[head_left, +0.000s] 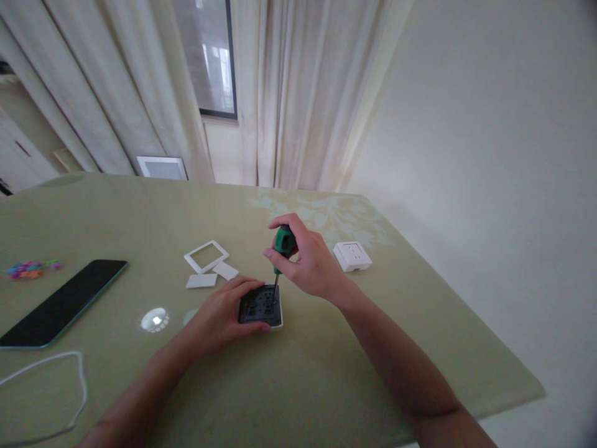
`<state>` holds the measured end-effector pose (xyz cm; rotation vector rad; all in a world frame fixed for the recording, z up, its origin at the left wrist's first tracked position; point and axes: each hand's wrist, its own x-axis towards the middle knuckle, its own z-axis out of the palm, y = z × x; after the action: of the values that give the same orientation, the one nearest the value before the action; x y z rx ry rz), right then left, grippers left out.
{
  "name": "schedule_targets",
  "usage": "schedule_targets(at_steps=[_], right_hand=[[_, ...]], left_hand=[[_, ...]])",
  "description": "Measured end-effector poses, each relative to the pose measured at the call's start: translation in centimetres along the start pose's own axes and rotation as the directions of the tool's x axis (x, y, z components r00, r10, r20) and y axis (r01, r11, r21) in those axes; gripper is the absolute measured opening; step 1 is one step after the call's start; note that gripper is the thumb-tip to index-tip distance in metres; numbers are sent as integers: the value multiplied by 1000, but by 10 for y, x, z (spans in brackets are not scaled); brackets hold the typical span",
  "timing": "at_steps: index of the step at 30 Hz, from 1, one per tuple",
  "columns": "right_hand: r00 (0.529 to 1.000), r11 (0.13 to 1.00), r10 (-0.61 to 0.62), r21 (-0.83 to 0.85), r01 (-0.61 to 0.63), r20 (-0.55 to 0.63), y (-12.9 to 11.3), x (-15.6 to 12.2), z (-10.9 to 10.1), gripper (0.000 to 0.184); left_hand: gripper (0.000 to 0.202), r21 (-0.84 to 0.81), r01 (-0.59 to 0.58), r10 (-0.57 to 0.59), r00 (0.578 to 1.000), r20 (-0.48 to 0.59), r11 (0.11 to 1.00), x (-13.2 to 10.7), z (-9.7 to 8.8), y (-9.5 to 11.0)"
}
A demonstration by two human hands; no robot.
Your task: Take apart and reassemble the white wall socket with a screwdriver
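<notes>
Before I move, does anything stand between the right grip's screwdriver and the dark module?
Nothing visible does. The right grip holds the green screwdriver, which reaches down to the dark module. The left grip holds the module's left side, clear of the screwdriver; the white frame lies farther left.

the green-handled screwdriver (284,241) at mid-frame looks plastic in the grip, its slim grey shaft (275,287) metal. the black square unit with a white rim (260,305) below seems matt moulded plastic. from where i stand, the boxy white socket (353,256) right of centre is smooth plastic. the pale green tabletop (326,373) has a soft sheen; the cream pleated curtains (308,93) up top are cloth.
</notes>
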<state>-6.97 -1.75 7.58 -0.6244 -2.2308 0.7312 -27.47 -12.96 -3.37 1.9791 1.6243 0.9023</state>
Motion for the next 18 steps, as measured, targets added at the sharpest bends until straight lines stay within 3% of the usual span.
schedule_targets(at_steps=[6, 13, 18], right_hand=[[999, 1000, -19, 1, 19, -43, -2, -2, -3, 37], [1000, 1000, -3, 8, 3, 2, 0, -2, 2, 36], [989, 995, -88, 48, 83, 117, -7, -2, -6, 39]], left_hand=[[69, -6, -9, 9, 1000, 2, 1000, -2, -3, -7], [69, 5, -43, 43, 999, -1, 999, -3, -2, -10], [69, -31, -46, 46, 999, 15, 998, -4, -5, -18]])
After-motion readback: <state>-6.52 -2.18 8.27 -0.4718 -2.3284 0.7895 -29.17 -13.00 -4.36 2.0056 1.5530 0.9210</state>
